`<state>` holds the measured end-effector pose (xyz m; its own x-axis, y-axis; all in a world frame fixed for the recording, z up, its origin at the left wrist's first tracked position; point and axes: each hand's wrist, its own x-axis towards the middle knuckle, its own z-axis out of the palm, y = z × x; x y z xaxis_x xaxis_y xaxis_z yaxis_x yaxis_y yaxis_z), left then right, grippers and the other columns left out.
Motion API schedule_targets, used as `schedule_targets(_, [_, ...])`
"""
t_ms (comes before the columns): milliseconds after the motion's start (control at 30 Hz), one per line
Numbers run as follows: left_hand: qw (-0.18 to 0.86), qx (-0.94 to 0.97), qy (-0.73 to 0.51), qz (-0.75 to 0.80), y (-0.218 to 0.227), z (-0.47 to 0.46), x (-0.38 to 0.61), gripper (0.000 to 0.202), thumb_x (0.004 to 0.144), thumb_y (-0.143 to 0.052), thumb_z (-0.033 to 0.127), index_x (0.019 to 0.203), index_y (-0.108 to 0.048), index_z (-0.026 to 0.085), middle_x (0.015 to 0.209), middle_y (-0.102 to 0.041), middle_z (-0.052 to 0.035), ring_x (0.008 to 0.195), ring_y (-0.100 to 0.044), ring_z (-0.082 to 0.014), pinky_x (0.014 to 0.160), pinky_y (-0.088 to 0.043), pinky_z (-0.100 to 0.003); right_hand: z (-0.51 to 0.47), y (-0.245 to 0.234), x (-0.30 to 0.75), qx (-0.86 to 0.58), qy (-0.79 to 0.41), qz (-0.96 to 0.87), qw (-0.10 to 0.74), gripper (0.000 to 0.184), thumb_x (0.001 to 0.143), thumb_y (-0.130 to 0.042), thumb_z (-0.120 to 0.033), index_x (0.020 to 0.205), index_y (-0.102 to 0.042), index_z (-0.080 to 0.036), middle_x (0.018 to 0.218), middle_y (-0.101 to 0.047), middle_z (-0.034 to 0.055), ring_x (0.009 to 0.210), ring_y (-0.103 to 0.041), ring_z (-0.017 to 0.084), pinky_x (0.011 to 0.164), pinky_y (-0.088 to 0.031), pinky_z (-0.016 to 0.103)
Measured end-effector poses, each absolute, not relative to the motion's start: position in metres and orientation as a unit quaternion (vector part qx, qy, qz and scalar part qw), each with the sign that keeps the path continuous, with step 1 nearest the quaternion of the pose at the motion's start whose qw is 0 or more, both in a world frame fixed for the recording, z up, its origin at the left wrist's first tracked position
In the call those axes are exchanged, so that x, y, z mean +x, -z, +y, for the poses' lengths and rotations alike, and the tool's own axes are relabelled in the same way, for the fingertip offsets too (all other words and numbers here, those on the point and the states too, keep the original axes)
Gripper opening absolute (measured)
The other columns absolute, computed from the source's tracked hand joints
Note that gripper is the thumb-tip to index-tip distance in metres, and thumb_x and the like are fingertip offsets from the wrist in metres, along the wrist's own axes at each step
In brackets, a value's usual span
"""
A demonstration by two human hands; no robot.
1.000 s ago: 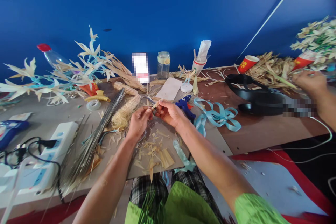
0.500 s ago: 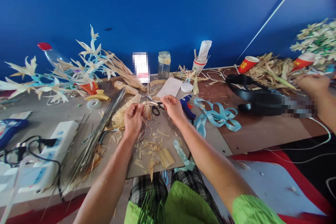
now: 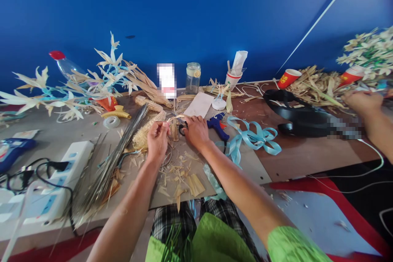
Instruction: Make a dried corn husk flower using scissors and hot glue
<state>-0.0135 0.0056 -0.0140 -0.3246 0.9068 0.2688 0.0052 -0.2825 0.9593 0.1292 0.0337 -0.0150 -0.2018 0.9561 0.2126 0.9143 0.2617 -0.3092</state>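
Observation:
My left hand (image 3: 158, 136) is closed in a pinch on the end of a pale, thin strip of corn husk (image 3: 173, 118), which runs right toward my other hand. My right hand (image 3: 197, 132) lies palm down with its fingers bent over the scissors (image 3: 181, 128); one black handle loop shows beside the fingers, and the rest is mostly covered. Just left of my left hand are a bundle of corn husk fibre (image 3: 144, 136) and a sheaf of thin wires (image 3: 115, 153). Husk scraps (image 3: 193, 184) litter the table below.
A blue glue gun (image 3: 218, 126) and light-blue ribbon (image 3: 256, 137) lie to the right, near a black headset-like object (image 3: 301, 118). A power strip (image 3: 67, 176) sits left. Behind stand a jar (image 3: 193, 78) and husk flowers (image 3: 107, 65). Another person's hand (image 3: 364, 102) is at far right.
My right hand has turned palm down and lowered over the scissors handles, away from its raised pinch at the strip. My left hand keeps its pinch. The other person's hand has shifted slightly left and down.

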Motion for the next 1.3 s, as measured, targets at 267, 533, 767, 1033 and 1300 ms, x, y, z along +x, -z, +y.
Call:
schedule_targets(267, [0.363, 0.431, -0.672, 0.482, 0.02, 0.009, -0.015, 0.02, 0.073, -0.067, 0.034, 0.077, -0.057, 0.017, 0.062, -0.052, 0.0041, 0.056, -0.047, -0.008, 0.057, -0.038, -0.021, 0.032, 0.013, 0.125, -0.61, -0.041, -0.775, 0.16, 0.04, 0.082, -0.056, -0.038, 0.118, -0.058, -0.022, 0.114, -0.059, 0.0121, 0.11, -0.047, 0.029, 0.09, -0.032, 0.04])
schedule_targets(533, [0.362, 0.435, -0.668, 0.483, 0.017, 0.009, -0.015, 0.019, 0.074, -0.066, 0.034, 0.076, -0.057, 0.017, 0.061, -0.052, 0.0037, 0.055, -0.047, -0.0083, 0.057, -0.038, -0.022, 0.032, 0.012, 0.125, -0.608, -0.077, -0.776, 0.151, 0.029, 0.082, -0.053, -0.03, 0.108, -0.063, -0.019, 0.106, -0.067, 0.0111, 0.102, -0.058, 0.025, 0.092, -0.033, 0.038])
schedule_targets(767, [0.361, 0.421, -0.678, 0.482, 0.02, 0.011, -0.018, 0.021, 0.074, -0.067, 0.035, 0.077, -0.057, 0.017, 0.062, -0.052, 0.0038, 0.055, -0.046, -0.0077, 0.058, -0.038, -0.021, 0.037, 0.011, 0.138, -0.647, -0.216, -0.691, 0.238, 0.027, 0.079, -0.056, -0.031, 0.102, -0.066, -0.022, 0.091, -0.07, 0.0071, 0.09, -0.062, 0.022, 0.083, -0.038, 0.035])
schedule_targets(1033, [0.366, 0.402, -0.684, 0.486, 0.018, 0.01, -0.018, 0.023, 0.072, -0.069, 0.036, 0.074, -0.057, 0.017, 0.061, -0.05, 0.0043, 0.056, -0.046, -0.007, 0.057, -0.037, -0.02, 0.05, 0.009, 0.156, -0.484, -0.65, -0.413, 0.416, 0.023, 0.059, -0.075, -0.035, 0.068, -0.063, -0.017, 0.061, -0.061, -0.0018, 0.054, -0.048, 0.009, 0.051, -0.03, 0.022])
schedule_targets(1300, [0.369, 0.393, -0.683, 0.493, 0.017, 0.01, -0.018, 0.023, 0.072, -0.069, 0.036, 0.074, -0.058, 0.017, 0.06, -0.05, 0.0045, 0.055, -0.047, -0.0071, 0.056, -0.038, -0.02, 0.04, -0.004, 0.157, -0.299, -0.8, -0.369, 0.368, 0.027, 0.059, -0.076, -0.029, 0.077, -0.061, -0.016, 0.065, -0.063, -0.0001, 0.051, -0.044, 0.007, 0.045, -0.025, 0.019])
